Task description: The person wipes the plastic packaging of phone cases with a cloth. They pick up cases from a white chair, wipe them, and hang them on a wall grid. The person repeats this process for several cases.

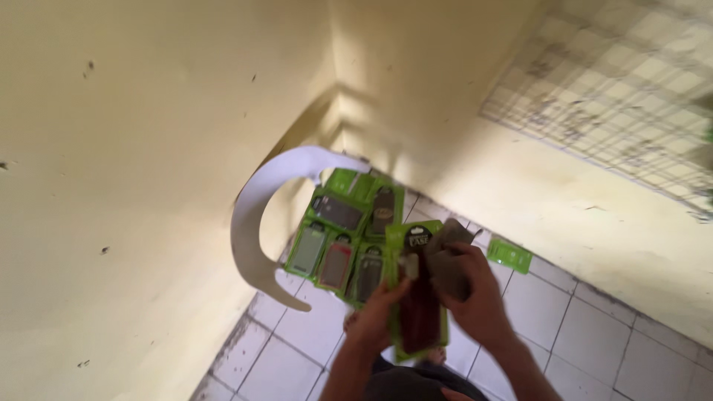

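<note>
Biggest risk I'd flag here: the green pack (420, 297) is only pinched along one edge, so it looks like it could twist out and drop onto the floor tiles (564, 312) if the wiping hand pushes too hard. It's a long flat pack with a dark phone case inside, held more or less upright in the middle of the view, so there's a fair bit of leverage on that one grip. Second thing, the pile of similar packs (349, 238) sits on the floor just beyond it, in the far corner by the cream wall (134, 186). A dropped pack or a swinging elbow could knock that pile out of its tidy layout. The curved white strip (256, 223) standing up on the left of the pile looks floppy too, and might tip over onto it.

Hands: the left hand (375, 319) is closed narrowly on the lower left edge of the pack, fingers curled around it. The right hand (475, 297) is bunched around a grey cloth (449, 256), pressed against the upper right of the pack's front. It's a bit blurred, so I can't tell exactly how tight that fist is.

One stray green pack (509, 255) lies alone on the tiles to the right, well apart from the pile.
</note>
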